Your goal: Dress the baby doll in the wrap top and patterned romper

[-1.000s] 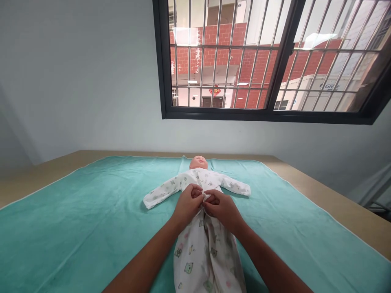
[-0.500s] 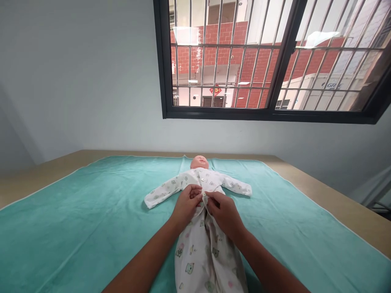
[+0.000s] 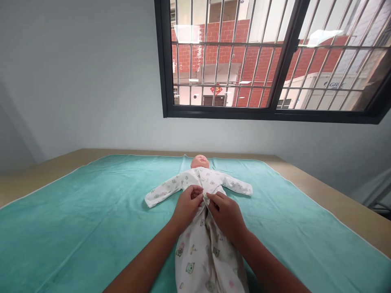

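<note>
A baby doll (image 3: 200, 162) lies on its back, its head at the far end. It wears a white long-sleeved romper (image 3: 195, 256) printed with small animals, the sleeves spread to both sides. At the waist my left hand (image 3: 187, 205) pinches one edge of the romper's front opening between thumb and fingers. Close beside it, my right hand (image 3: 225, 209) pinches the other edge. A bit of white cloth shows between the fingertips; a button there cannot be made out. Below my hands the front hangs parted in a dark fold.
A green cloth (image 3: 91, 219) with a pale border covers most of the wooden table (image 3: 330, 195). Behind it rises a grey-white wall (image 3: 91, 81) with a barred, dark-framed window (image 3: 220, 112). A metal frame part stands at the far right.
My fingertips have drawn the cloth at the waist slightly upward and together. The white button seen on the chest before no longer shows clearly. The view has shifted very slightly.
</note>
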{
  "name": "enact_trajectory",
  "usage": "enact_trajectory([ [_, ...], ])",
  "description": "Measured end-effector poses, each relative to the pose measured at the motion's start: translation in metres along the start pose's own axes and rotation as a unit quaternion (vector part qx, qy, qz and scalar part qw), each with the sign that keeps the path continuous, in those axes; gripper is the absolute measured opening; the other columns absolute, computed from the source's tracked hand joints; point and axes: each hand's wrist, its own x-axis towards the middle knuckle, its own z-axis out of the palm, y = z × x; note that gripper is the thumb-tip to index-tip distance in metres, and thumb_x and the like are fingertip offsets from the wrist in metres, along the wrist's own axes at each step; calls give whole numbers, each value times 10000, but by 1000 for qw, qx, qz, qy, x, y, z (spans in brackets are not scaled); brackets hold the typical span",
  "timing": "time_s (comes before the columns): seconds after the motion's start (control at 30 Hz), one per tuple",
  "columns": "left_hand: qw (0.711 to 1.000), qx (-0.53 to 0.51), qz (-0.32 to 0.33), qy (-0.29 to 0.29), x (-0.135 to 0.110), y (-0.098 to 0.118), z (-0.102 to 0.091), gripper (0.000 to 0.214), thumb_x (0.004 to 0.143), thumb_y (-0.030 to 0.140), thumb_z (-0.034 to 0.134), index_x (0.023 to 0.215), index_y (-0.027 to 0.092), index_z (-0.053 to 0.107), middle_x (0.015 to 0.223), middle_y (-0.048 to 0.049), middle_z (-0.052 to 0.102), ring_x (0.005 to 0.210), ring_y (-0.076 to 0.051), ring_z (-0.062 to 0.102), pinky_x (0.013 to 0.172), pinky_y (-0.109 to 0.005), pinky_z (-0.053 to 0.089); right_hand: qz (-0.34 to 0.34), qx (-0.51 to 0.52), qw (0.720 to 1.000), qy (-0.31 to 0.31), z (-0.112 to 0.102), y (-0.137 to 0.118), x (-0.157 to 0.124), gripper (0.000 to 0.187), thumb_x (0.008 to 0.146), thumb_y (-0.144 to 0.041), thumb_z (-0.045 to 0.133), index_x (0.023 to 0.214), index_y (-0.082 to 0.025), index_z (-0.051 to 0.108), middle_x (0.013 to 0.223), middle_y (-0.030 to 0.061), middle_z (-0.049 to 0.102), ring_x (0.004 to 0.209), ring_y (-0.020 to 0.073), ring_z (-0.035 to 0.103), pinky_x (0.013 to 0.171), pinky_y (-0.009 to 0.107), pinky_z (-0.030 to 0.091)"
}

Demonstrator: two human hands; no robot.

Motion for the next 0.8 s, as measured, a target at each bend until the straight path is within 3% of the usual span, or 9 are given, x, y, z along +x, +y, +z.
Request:
enact_trajectory([
  [0.1,999,40,17,11,-2,1,-1,211,769,244,594,970,199,641,756,13,627,622,-119,577,611,-242,476,4,25,1000,-2,0,0,-1,276,887,-156,473,962,-255,720,797,4,661,715,132,600,669,228,388],
  [0.17,998,54,38,14,-2,1,-1,216,782,207,552,971,203,657,858,-7,631,621,-110,579,619,-247,486,9,41,999,-1,0,0,-2,258,877,-151,482,922,-251,716,807,0,672,730,136,610,684,230,398],
  [0.27,989,99,103,30,-4,1,0,243,845,201,480,973,209,687,1072,-57,589,789,-142,613,714,-275,519,20,62,998,11,0,2,-1,247,877,-153,470,924,-226,702,835,13,685,756,150,618,713,240,416],
  [0.4,959,212,187,33,-8,1,2,278,899,182,446,1008,217,699,1117,-75,559,1055,-199,565,938,-338,470,23,57,998,15,0,3,0,318,908,-170,422,1083,-229,681,871,30,684,778,164,618,715,252,416],
  [0.63,941,271,195,52,-12,0,1,286,895,139,428,1017,197,680,1161,-90,529,1119,-218,534,989,-370,441,15,-63,997,-34,-5,2,-2,351,911,-189,455,1155,-315,674,790,-6,656,689,140,589,610,255,318],
  [0.8,938,278,201,52,-11,-4,1,296,897,129,429,1031,200,682,1149,-85,531,1107,-214,530,977,-375,449,27,-59,997,-38,-6,4,-1,353,910,-204,460,1151,-342,678,760,-18,653,670,130,584,604,247,311],
])
